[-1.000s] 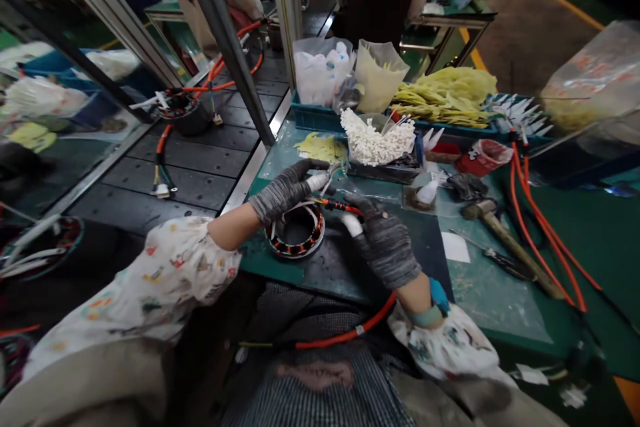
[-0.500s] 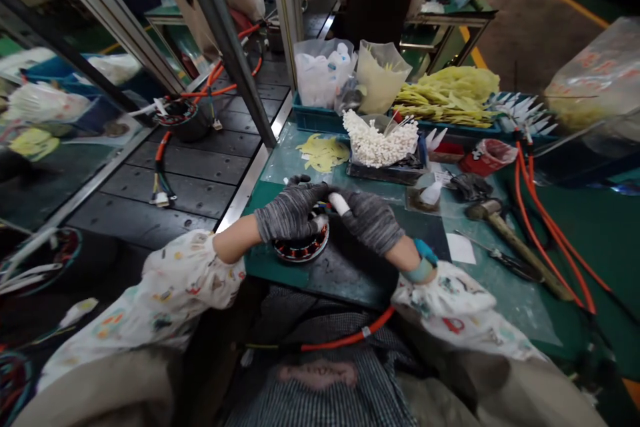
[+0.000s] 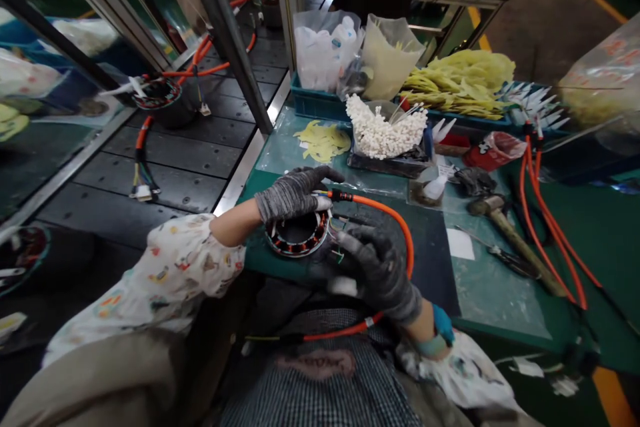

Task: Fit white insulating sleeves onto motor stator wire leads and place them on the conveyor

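While the left hand (image 3: pixel 293 195) lay over the far side of the ring (image 3: pixel 295 249), its thumb was by the end of the orange cable (image 3: pixel 384 205). The right hand (image 3: pixel 383 270) was apart from it, close to the thin wires (image 3: pixel 338 243) beside the ring. Its fingers were curled and blurry, so I could not tell if they pinched anything, or how tight the left hand's grip was. The ring lay on the counter (image 3: pixel 254 250), near its close edge. It seemed best to keep the ring still and be gentle with the thin wires. The cable bent round behind the right hand, so bumping it might have tugged something loose.
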Demonstrator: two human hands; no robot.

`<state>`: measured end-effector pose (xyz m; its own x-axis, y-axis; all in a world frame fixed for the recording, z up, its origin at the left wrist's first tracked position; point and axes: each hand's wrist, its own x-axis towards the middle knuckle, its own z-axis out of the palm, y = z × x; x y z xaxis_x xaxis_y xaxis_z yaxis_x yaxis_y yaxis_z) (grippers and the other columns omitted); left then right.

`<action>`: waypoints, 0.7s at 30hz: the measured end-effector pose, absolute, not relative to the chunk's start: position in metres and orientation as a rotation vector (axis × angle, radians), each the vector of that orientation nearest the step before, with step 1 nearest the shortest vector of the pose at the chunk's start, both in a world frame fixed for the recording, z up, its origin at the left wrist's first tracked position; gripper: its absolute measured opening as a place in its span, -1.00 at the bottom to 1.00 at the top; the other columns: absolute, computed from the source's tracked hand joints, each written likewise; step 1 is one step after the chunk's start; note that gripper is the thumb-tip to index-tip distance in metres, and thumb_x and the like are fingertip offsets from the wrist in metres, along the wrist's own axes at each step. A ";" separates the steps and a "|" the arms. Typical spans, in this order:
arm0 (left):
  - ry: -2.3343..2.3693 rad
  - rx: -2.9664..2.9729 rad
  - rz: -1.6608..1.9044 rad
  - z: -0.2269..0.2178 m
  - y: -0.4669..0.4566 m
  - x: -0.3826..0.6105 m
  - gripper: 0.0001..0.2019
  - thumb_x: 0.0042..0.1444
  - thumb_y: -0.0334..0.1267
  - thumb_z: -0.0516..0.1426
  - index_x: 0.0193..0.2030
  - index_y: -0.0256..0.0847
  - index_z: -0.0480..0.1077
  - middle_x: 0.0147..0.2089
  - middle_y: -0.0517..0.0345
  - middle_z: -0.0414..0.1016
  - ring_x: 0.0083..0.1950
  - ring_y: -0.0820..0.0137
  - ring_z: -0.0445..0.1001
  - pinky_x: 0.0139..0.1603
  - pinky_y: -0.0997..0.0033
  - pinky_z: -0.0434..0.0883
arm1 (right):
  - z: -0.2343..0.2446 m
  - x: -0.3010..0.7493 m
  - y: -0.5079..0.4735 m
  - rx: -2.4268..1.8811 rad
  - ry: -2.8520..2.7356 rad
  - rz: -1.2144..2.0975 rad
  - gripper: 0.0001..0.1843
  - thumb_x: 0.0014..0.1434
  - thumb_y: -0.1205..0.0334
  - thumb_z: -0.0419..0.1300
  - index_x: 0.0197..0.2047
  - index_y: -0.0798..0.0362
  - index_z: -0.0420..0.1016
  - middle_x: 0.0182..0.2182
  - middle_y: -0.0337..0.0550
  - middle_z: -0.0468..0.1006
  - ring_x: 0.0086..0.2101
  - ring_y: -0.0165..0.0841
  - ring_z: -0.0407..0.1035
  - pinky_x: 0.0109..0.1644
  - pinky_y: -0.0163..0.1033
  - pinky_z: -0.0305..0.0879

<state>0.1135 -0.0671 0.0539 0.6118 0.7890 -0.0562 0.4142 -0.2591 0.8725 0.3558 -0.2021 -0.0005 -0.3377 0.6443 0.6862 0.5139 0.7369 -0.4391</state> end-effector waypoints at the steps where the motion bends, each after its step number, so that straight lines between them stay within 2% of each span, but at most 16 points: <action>1: 0.985 1.917 0.467 0.055 -0.068 0.115 -0.48 0.22 -0.10 0.30 0.33 -0.06 0.53 0.06 0.02 0.74 0.08 0.07 0.70 0.25 -0.05 0.61 | 0.000 0.349 -0.207 -0.909 -1.999 0.172 -0.63 0.51 0.02 0.33 0.31 -0.14 0.63 0.03 0.00 0.72 0.01 -0.06 0.69 0.05 0.08 0.76; 3: 1.033 2.031 0.440 0.059 -0.073 0.115 -0.43 0.22 -0.14 0.29 0.38 -0.09 0.50 0.11 -0.02 0.74 0.17 0.03 0.69 0.49 -0.23 0.44 | 0.007 0.338 -0.210 -0.973 -1.944 0.168 -0.83 0.52 0.21 0.27 0.06 -0.15 0.71 -0.09 -0.09 0.76 -0.07 -0.15 0.72 0.00 -0.02 0.76; 5: 1.088 2.184 0.535 0.066 -0.083 0.114 -0.42 0.23 -0.18 0.27 0.40 -0.09 0.50 0.20 -0.05 0.73 0.31 -0.01 0.64 0.68 -0.30 0.17 | 0.016 0.336 -0.209 -1.014 -1.891 0.178 -0.87 0.53 0.21 0.28 -0.05 -0.12 0.69 -0.11 -0.10 0.78 -0.10 -0.17 0.73 0.00 -0.06 0.76; 7: 1.076 2.334 0.662 0.074 -0.099 0.110 -0.50 0.31 -0.14 0.24 0.38 -0.04 0.54 0.28 -0.04 0.71 0.40 0.01 0.59 0.74 -0.25 0.05 | 0.026 0.341 -0.209 -1.063 -1.870 0.140 -0.93 0.53 0.19 0.32 -0.02 -0.09 0.67 -0.08 -0.08 0.80 -0.05 -0.14 0.75 0.07 -0.01 0.77; 9: 0.987 2.462 0.711 0.077 -0.117 0.108 -0.59 0.40 0.00 0.26 0.32 0.04 0.60 0.30 0.03 0.71 0.41 0.03 0.59 0.74 -0.23 0.04 | 0.034 0.350 -0.210 -1.105 -1.885 0.084 -0.90 0.52 0.22 0.35 0.06 -0.10 0.65 -0.04 -0.08 0.81 -0.01 -0.13 0.76 0.14 0.01 0.76; 11: 0.898 2.550 0.727 0.074 -0.132 0.109 -0.57 0.39 0.17 0.32 0.27 0.07 0.64 0.25 0.09 0.75 0.37 0.05 0.63 0.77 -0.23 0.00 | 0.038 0.355 -0.210 -1.106 -1.901 0.035 -0.86 0.52 0.27 0.34 0.10 -0.10 0.63 -0.03 -0.09 0.82 0.01 -0.14 0.76 0.16 -0.01 0.76; 12: 0.880 2.576 0.747 0.070 -0.138 0.110 -0.55 0.37 0.21 0.34 0.26 0.07 0.64 0.24 0.11 0.76 0.36 0.06 0.64 0.77 -0.22 0.00 | 0.040 0.355 -0.209 -1.096 -1.894 0.022 -0.87 0.52 0.26 0.34 0.09 -0.11 0.63 -0.04 -0.09 0.83 -0.02 -0.15 0.77 0.13 -0.03 0.76; 14: 0.910 2.592 0.831 0.058 -0.148 0.116 -0.56 0.42 0.18 0.32 0.27 0.01 0.63 0.23 0.09 0.77 0.34 0.11 0.67 0.74 -0.13 0.16 | 0.041 0.349 -0.204 -1.104 -1.819 0.049 -0.94 0.53 0.20 0.35 0.03 -0.11 0.63 -0.12 -0.13 0.84 -0.13 -0.16 0.78 -0.02 -0.08 0.78; 17: 1.006 2.610 0.988 0.041 -0.157 0.124 -0.63 0.56 -0.03 0.19 0.37 -0.07 0.56 0.31 -0.01 0.72 0.38 0.19 0.66 0.60 0.02 0.43 | 0.037 0.331 -0.192 -1.262 -1.508 0.183 -0.89 0.51 0.09 0.37 -0.09 -0.11 0.65 -0.26 -0.13 0.81 -0.32 -0.13 0.74 -0.23 -0.07 0.74; 19: 1.026 2.640 1.055 0.037 -0.159 0.123 -0.57 0.61 -0.13 0.09 0.49 -0.16 0.47 0.40 -0.12 0.65 0.46 0.19 0.61 0.57 0.05 0.47 | 0.027 0.318 -0.183 -1.349 -1.282 0.299 -0.84 0.53 0.03 0.33 -0.10 -0.12 0.64 -0.26 -0.08 0.81 -0.30 -0.10 0.73 -0.20 -0.03 0.74; 21: 0.920 2.655 1.004 0.040 -0.156 0.110 -0.50 0.65 -0.05 0.00 0.54 -0.17 0.43 0.44 -0.17 0.61 0.52 0.18 0.56 0.60 0.04 0.45 | 0.012 0.308 -0.176 -1.361 -1.150 0.431 -0.80 0.57 0.00 0.25 -0.02 -0.13 0.65 -0.14 -0.01 0.81 -0.18 -0.07 0.74 -0.04 0.06 0.76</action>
